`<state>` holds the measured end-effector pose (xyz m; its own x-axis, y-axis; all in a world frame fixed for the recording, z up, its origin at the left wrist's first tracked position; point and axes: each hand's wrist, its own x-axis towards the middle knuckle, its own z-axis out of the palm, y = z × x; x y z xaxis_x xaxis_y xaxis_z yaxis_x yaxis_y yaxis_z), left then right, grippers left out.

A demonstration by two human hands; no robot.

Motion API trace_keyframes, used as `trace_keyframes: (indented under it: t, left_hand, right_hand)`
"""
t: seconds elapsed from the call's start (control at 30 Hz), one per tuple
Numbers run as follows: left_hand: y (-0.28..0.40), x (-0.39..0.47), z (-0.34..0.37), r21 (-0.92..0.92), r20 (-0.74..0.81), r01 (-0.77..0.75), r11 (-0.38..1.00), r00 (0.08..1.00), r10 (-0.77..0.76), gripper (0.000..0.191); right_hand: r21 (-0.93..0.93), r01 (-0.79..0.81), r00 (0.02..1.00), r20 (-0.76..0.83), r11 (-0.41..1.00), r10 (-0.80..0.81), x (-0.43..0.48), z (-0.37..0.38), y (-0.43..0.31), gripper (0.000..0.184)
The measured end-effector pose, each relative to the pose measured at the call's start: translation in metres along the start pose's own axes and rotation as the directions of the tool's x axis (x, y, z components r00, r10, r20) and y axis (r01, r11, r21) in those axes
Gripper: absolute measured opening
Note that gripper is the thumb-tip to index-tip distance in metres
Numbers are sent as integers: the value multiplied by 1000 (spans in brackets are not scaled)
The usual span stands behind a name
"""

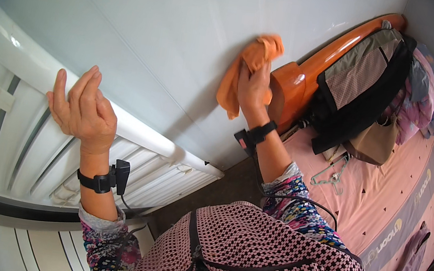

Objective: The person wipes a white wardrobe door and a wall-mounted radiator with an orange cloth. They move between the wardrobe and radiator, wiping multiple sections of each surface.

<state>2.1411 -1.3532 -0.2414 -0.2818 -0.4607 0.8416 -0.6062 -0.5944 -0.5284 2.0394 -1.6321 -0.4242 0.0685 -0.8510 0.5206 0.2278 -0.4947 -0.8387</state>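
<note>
An orange cloth [236, 81] is bunched in my right hand [255, 88], which presses it against the pale, glossy wall [160, 37]. Folds of the cloth stick out above and below my fingers, and part of it is hidden by my hand. My left hand [85, 108] is raised with its fingers loosely bent and apart, holding nothing. It appears in front of the white top rail [33, 57] of a slatted white radiator or panel [34, 145]; whether it touches the rail I cannot tell.
Right of the cloth stands an orange wooden headboard [293, 81], draped with a black-edged garment [359, 68]. A brown bag [375, 143] and a green clothes hanger [332, 175] lie on the pink bedsheet [365, 193]. A purple garment [407, 263] lies farther down. A black cable [316, 204] trails from my right wrist.
</note>
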Motion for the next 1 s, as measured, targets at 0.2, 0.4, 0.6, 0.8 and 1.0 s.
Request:
trace_keyframes:
  t: [0.2, 0.4, 0.6, 0.8, 1.0]
  left_hand:
    - [-1, 1, 0, 9, -10, -27, 1000, 1000, 27, 23]
    - [-3, 0, 1, -2, -4, -28, 1000, 1000, 28, 23]
    - [-8, -3, 1, -4, 19, -38, 999, 999, 38, 24]
    - [-9, -5, 3, -25, 26, -24, 999, 999, 25, 25]
    - [-10, -5, 4, -3, 11, -36, 999, 999, 36, 28]
  right_hand:
    - [-167, -296, 950, 51, 941, 308, -18, -45, 45, 23]
    - [-543, 67, 967, 241, 837, 78, 37, -97, 47, 35]
    - [-704, 125, 935, 319, 699, 154, 78, -117, 94, 25]
    - [-771, 126, 944, 286, 624, 163, 121, -135, 115, 27]
    - [-776, 160, 932, 323, 610, 166, 119, -138, 109, 31]
